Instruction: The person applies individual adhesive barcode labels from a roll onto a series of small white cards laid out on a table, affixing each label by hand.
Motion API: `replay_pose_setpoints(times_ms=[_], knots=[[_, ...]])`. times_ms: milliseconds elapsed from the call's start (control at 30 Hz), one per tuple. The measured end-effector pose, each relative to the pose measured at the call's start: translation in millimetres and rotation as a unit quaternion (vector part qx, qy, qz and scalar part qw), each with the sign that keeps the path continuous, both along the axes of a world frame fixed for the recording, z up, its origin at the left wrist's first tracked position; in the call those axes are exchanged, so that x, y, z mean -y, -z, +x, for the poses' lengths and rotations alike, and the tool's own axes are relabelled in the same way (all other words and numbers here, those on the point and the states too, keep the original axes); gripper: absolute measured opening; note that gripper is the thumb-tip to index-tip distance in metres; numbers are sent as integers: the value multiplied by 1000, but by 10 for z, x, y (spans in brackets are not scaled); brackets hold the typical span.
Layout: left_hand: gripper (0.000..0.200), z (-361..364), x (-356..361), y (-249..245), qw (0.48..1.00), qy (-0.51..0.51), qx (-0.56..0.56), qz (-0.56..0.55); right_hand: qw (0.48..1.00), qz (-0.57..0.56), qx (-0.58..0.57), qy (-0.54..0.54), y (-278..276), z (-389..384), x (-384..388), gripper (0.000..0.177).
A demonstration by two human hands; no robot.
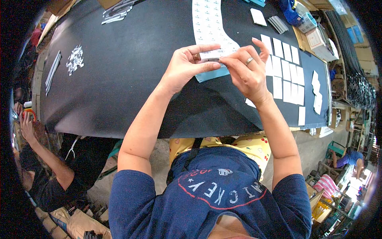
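My left hand (185, 67) grips a small white piece (209, 55) with dark print between thumb and fingers, above the black table. Its exact kind I cannot make out. My right hand (247, 69), with a ring on one finger, pinches at the right end of that piece; what lies between its fingertips is hidden. Just beyond both hands a long white sheet of printed labels (208, 24) runs toward the far edge. Under the hands lies a light blue sheet (213, 75), partly covered by them.
Rows of white cards (286, 69) lie on the black table (119, 79) to the right. Small white scraps (75, 59) and thin grey strips (53, 73) sit at left. A blue basket (289, 12) and a box (317, 40) stand far right. Another person's arm (47, 151) is at left.
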State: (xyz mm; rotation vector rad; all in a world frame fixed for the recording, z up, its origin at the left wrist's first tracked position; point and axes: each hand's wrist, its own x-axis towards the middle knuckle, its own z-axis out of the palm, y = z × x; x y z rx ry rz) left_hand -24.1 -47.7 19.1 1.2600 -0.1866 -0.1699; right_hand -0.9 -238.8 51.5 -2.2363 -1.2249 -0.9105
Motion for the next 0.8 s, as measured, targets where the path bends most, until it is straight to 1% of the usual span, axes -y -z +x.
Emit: replay_pose_setpoints(times_ms=[133,200,433,500,533,600,800], knots=[[39,-1,-14,-13,1000,-1,-11,1,1000,-14,-21,4,-19,-8,-10,19],[37,-1,-7,-14,999,-19,-3,42,999,-8,-43,2,-19,3,-22,19],[35,1,16,4,999,-29,0,43,999,-3,-40,1,-29,2,-30,19],[34,2,15,4,1000,-19,-20,9,999,-14,-32,10,-32,-7,-38,20],[34,0,12,4,1000,-20,-21,9,999,-14,-33,10,-23,-5,-40,20],[33,-3,13,2,999,-14,-33,-19,1000,-14,-2,9,8,2,-36,21],[31,-2,31,14,998,-16,-34,-43,1000,-17,8,5,6,0,-32,22]])
